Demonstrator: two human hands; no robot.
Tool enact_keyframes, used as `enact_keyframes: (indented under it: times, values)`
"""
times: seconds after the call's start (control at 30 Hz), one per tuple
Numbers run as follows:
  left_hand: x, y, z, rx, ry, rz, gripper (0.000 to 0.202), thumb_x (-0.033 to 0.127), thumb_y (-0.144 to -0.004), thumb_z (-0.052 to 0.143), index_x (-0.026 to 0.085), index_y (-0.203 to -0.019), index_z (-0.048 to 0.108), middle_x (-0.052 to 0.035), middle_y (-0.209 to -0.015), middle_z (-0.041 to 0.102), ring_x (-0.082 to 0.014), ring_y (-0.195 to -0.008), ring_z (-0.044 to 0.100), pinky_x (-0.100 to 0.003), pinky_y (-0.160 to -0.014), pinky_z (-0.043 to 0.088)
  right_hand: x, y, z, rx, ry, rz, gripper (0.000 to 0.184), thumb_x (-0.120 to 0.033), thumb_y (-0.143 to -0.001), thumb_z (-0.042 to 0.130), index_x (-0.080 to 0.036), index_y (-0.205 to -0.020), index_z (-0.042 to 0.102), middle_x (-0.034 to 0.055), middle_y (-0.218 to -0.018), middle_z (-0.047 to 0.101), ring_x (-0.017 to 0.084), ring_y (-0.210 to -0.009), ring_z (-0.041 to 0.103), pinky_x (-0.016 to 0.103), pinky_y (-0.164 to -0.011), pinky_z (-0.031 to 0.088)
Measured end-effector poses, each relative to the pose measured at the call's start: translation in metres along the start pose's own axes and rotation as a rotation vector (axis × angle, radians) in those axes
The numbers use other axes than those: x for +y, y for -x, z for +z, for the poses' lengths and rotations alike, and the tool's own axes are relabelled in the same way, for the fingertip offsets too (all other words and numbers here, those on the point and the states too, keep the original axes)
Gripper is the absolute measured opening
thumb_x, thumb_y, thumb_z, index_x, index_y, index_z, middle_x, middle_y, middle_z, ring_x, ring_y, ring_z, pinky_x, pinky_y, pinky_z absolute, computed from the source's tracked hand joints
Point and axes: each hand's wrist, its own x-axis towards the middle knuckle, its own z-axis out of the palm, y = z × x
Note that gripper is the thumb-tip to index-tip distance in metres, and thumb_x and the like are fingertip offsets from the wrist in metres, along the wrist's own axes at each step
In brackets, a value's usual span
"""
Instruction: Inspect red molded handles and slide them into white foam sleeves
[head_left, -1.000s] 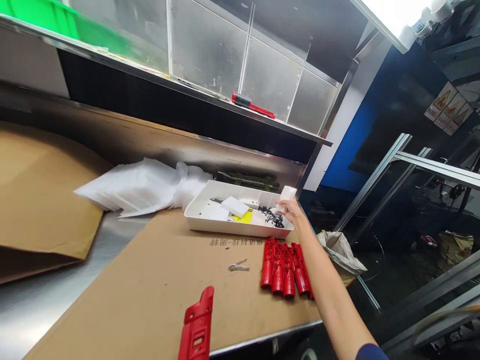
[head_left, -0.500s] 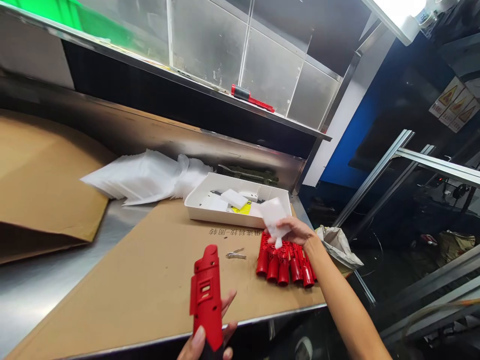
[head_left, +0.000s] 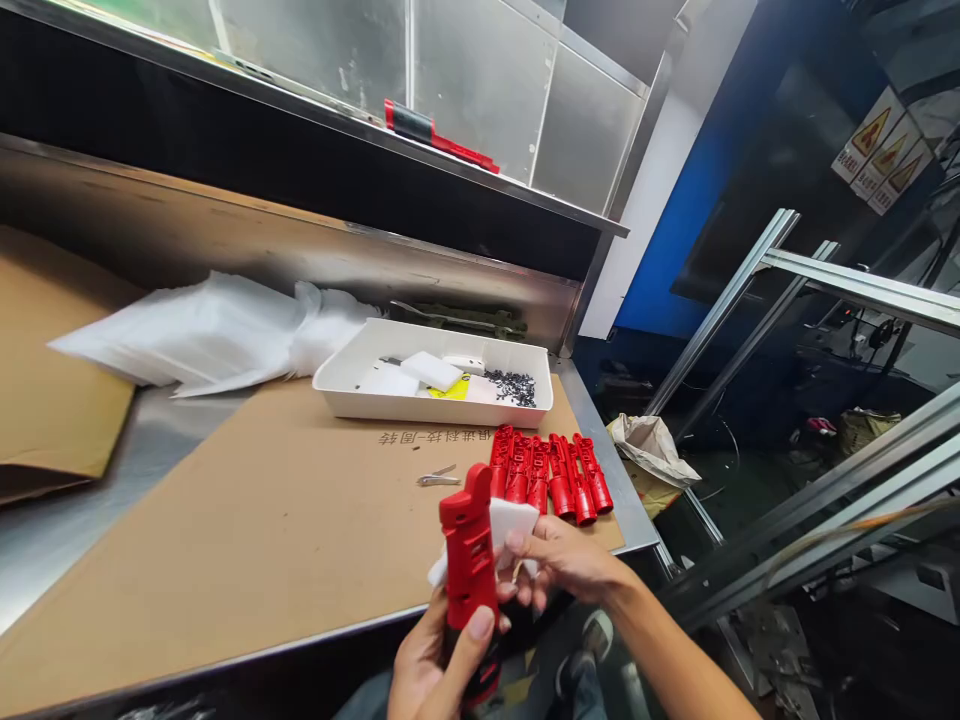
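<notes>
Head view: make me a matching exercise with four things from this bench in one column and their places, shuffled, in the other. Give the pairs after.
Things
1. red plastic shell
2. white pad
3. row of red parts
4. black screws

Places
A. inside the white tray, at its right end
B. upright in the left hand
C. lying on the cardboard sheet in front of the tray
D. pinched in the right hand, behind the shell

Pairs: 1-B, 2-D, 3-C, 4-A
</notes>
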Motion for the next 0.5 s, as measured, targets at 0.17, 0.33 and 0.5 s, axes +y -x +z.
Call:
enact_keyframes:
  times: [0.17,0.33,0.5]
  values:
    - [-0.002,0.002,0.003,0.008,-0.034,0.004,0.046,0.049,-0.056,0.087,0.019,-0.091,0.079,-0.0049,-0.085,0.076,-0.0192,-0.071,0.062,-0.024,-0.072,0.053,0.001,0.015,0.001,0.052,0.014,-0.043,0.039,-0.047,-0.063,0.076,-0.013,-0.075,0.062,-0.0002,-0.067,0.058,0.005,-0.049,0.048,0.012,-0.036,0.04]
    - [-0.005,0.002,0.01,0.022,-0.136,0.074,0.051,0.05,-0.058,0.086,0.022,-0.1,0.078,-0.0052,-0.096,0.077,-0.0246,-0.092,0.066,-0.022,-0.08,0.051,-0.001,0.025,0.005,0.029,0.008,-0.079,0.064,-0.047,-0.052,0.084,-0.019,-0.104,0.058,0.0009,-0.086,0.062,0.01,-0.065,0.06,0.016,-0.046,0.048]
    - [-0.009,0.003,0.009,-0.02,-0.221,0.087,0.046,0.049,-0.061,0.085,0.02,-0.097,0.078,-0.0057,-0.092,0.077,-0.0243,-0.089,0.067,-0.022,-0.078,0.05,0.014,0.018,0.002,0.106,0.124,-0.108,0.074,-0.08,-0.064,0.061,-0.018,-0.104,0.052,0.0016,-0.081,0.06,0.01,-0.057,0.059,0.019,-0.044,0.046]
